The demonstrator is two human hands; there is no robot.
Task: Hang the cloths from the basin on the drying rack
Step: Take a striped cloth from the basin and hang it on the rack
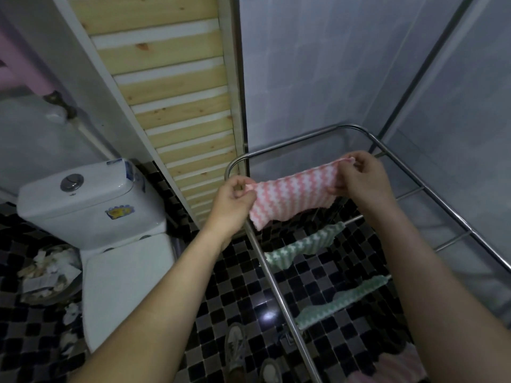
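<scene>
A pink-and-white zigzag cloth (293, 196) is stretched between both hands above the far end of the metal drying rack (276, 283). My left hand (235, 200) pinches its left corner, and my right hand (359, 178) pinches its right corner. Two green-and-white cloths hang over rack bars closer to me, one (301, 246) in the middle and one (343, 302) nearer. The basin is out of sight.
A white toilet (94, 211) stands at the left, with a bin of crumpled paper (47, 272) beside it. A slatted wooden panel (177, 106) leans against the wall. The floor is black checkered tile (237, 294). Pale tiled walls enclose the rack.
</scene>
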